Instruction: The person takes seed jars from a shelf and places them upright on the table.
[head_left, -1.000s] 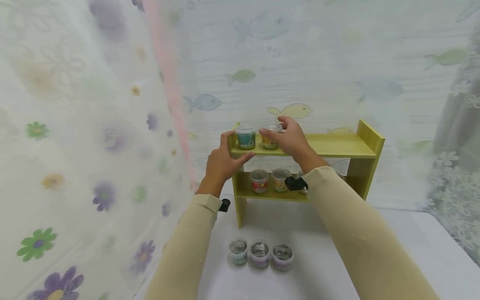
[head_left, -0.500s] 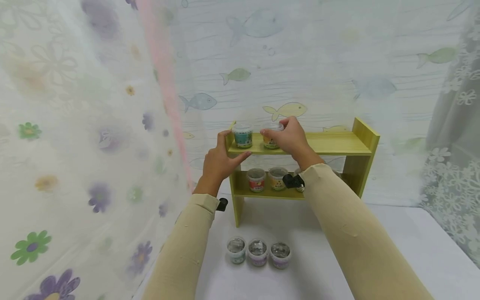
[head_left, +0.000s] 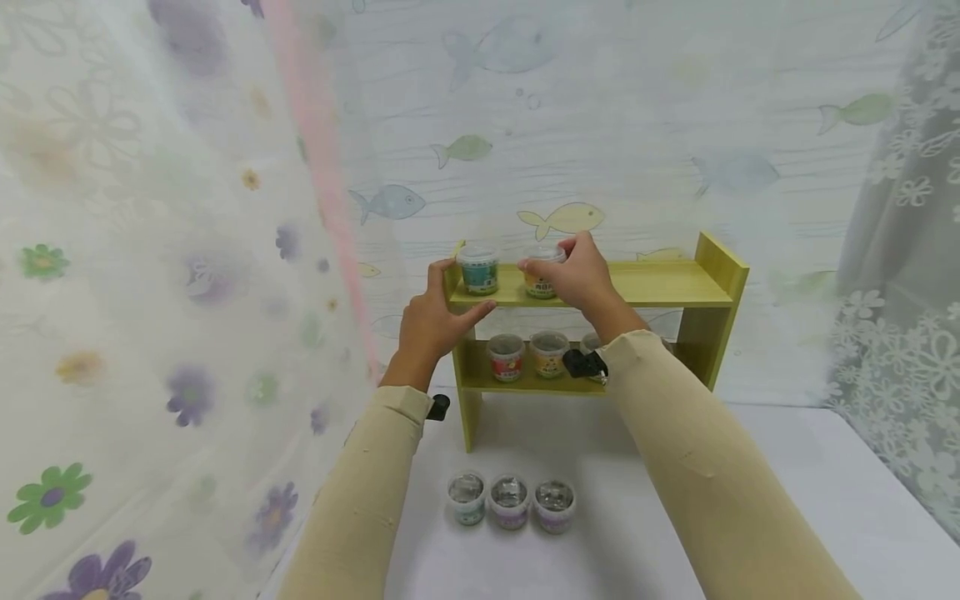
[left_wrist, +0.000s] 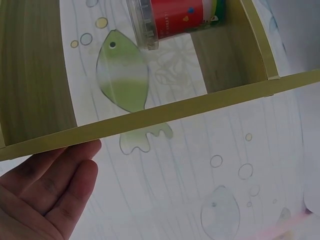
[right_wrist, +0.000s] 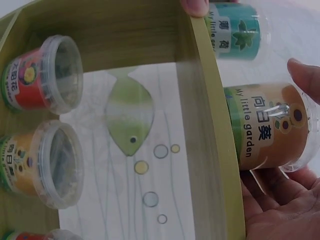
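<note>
A small yellow-green two-tier wooden shelf [head_left: 660, 283] stands against the patterned cloth. On its upper board, my right hand [head_left: 583, 275] pinches a clear-lidded plastic tub with an orange sunflower label [right_wrist: 270, 127], thumb and fingers on opposite sides near the lid. A similar tub with a teal label [head_left: 478, 273] stands apart to its left, near the shelf's left end. My left hand [head_left: 431, 329] holds that end, its thumb on the upper board's front edge and fingers at the side panel. In the left wrist view, fingers [left_wrist: 65, 185] lie against the panel's edge.
Several tubs line the lower board, among them one with a red label [head_left: 507, 360] and one with an orange label [head_left: 550, 354]; my right forearm hides part of that row. Three more tubs [head_left: 510, 502] stand on the white table in front.
The sunflower tub in my right hand has slid a little to the right, widening the gap to the teal tub. My left hand stays on the shelf's end. The head view has shifted slightly.
</note>
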